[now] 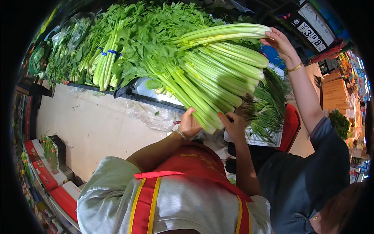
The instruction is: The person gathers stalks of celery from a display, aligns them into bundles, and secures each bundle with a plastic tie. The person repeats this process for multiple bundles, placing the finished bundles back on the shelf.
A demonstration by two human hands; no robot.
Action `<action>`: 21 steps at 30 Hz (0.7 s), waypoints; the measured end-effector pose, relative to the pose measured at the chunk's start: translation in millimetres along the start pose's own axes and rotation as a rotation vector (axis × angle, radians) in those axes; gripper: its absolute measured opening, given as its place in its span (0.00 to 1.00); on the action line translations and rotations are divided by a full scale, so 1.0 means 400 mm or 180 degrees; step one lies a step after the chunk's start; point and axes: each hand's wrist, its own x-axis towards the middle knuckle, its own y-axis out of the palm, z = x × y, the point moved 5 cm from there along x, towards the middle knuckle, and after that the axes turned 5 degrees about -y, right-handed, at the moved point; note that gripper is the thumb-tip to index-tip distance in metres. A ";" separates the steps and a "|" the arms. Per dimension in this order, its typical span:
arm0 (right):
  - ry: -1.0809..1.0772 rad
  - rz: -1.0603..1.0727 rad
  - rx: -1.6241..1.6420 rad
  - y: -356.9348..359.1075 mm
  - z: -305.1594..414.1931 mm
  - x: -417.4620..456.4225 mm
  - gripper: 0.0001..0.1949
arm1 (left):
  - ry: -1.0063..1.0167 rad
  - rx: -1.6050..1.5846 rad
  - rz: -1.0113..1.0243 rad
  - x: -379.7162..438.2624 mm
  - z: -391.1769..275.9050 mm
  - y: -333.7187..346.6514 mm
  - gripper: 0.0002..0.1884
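A bunch of green celery [196, 103] slants toward me, its pale base nearest my body and its leaves on the pile. My left hand [190, 124] grips its stalks from the left. At the base's right side, the fingers of my right hand [233, 124] close on the bunch. Several more celery bunches [225, 68] lie fanned out just beyond, bases to the right. A co-worker's hand [277, 42] holds the base of another celery bunch [228, 31] above the far side of the pile.
Celery tied with blue bands [112, 51] and bagged greens [79, 30] fill the display's left. Thin leafy greens [267, 102] lie in a white tray [263, 139] beside a red stool [292, 125]. The co-worker [304, 172] stands close on my right. Plastic film [149, 114] litters the floor.
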 end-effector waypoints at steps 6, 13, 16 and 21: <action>0.0073 0.1245 0.0406 0.064 -0.067 0.033 0.20 | 0.0062 -0.0376 0.0271 -0.052 -0.010 -0.001 0.28; 0.0371 0.2355 0.0505 0.150 0.004 0.086 0.33 | 0.0274 0.0007 -0.0341 -0.036 -0.011 -0.031 0.33; 0.0445 0.2429 0.0865 0.170 0.023 0.056 0.32 | 0.0603 0.0388 -0.0780 -0.059 -0.033 -0.004 0.35; 0.0697 0.2105 0.1316 0.204 0.023 0.016 0.29 | 0.0860 0.0720 -0.1460 -0.108 -0.047 0.038 0.36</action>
